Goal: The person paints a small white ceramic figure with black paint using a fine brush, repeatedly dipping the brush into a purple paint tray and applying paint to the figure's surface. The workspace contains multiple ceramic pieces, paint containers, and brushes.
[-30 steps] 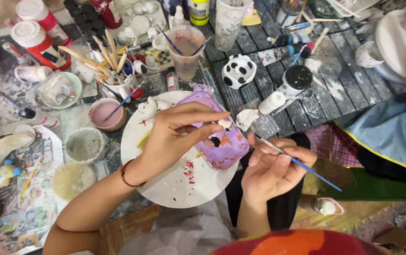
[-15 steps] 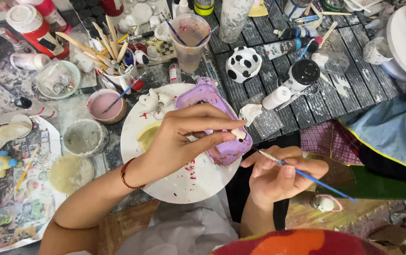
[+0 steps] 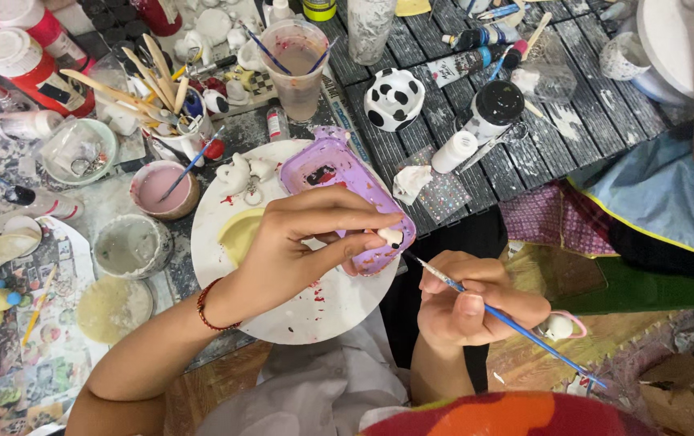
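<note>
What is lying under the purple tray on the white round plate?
The purple tray rests partly on the white round plate and partly over the dark slatted table. What lies directly beneath is covered by the tray and the left hand.

Cluttered dark slatted table [image 3: 573, 137]
White round plate [image 3: 298, 315] near; spotted ceramic ball [image 3: 394, 98] far; pink paint bowl [image 3: 163, 189] left

- Setting: a craft or pottery-painting workshop, seen from above.
- Dark slatted table [image 3: 573, 137], streaked with dried paint.
- Far left: jar of brushes and wooden sticks [image 3: 161, 97]; red paint bottles [image 3: 28, 60].
- Far centre: rinse cup [image 3: 297, 69]; paint tubes [image 3: 476, 60].
- Left: paint-splashed paper covering [image 3: 32, 355].
- Centre: round white palette plate [image 3: 314, 307]; small unpainted ceramic figures [image 3: 242, 173].
</note>
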